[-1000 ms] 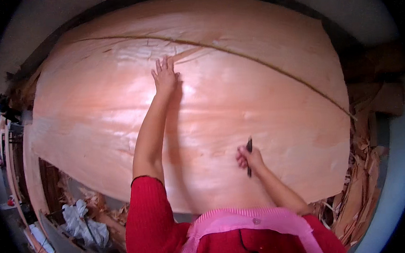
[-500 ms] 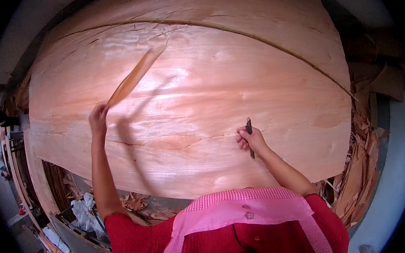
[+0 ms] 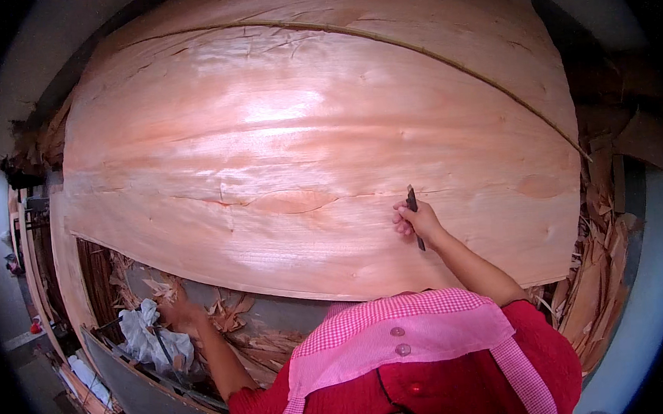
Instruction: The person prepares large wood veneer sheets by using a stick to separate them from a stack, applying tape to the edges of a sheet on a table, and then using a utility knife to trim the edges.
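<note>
Right hand [image 3: 421,218] stays curled round black cutter [image 3: 412,200], veneer sheet [image 3: 328,150] under its fingers. Left hand [image 3: 184,313] has dropped off the sheet to scraps [image 3: 230,313], white plastic [image 3: 148,336] beside its fingers; can't tell spread or grip.

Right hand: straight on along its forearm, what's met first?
Likely the long thin stick across the far part of the wood sheet; height above it is unclear, so the right hand may brush the sheet first.

No readable text, label, brand, number or sign; none to make out on the wood sheet [image 3: 387,128], dark slim tool [image 3: 412,200], pink apron [image 3: 421,314] or white plastic bag [image 3: 143,334]; toward the dim left edge, too small and blurred to tell.
</note>
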Demonstrator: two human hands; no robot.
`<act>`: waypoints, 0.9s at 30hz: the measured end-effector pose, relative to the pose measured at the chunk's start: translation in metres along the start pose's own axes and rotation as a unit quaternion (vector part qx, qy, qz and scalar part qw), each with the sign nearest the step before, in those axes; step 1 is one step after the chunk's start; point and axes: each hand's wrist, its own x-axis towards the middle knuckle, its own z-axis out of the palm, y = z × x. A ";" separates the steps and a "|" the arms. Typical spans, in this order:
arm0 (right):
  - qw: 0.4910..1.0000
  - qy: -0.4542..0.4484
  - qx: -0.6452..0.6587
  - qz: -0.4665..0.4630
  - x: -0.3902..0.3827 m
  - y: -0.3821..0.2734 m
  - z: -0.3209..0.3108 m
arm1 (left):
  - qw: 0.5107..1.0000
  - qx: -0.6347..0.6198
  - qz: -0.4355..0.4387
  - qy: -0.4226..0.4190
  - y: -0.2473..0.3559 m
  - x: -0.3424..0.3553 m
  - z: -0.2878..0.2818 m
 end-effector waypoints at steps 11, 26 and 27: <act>0.998 0.060 0.035 0.009 -0.044 0.048 -0.027 | 0.840 -0.194 0.501 0.073 0.620 0.082 -0.058; 0.998 0.047 0.006 0.028 -0.012 0.026 -0.039 | 0.748 -0.373 0.541 0.093 0.482 0.036 -0.103; 0.999 0.038 -0.013 0.023 -0.009 0.019 -0.035 | 0.754 -0.322 0.562 0.106 0.419 0.026 -0.097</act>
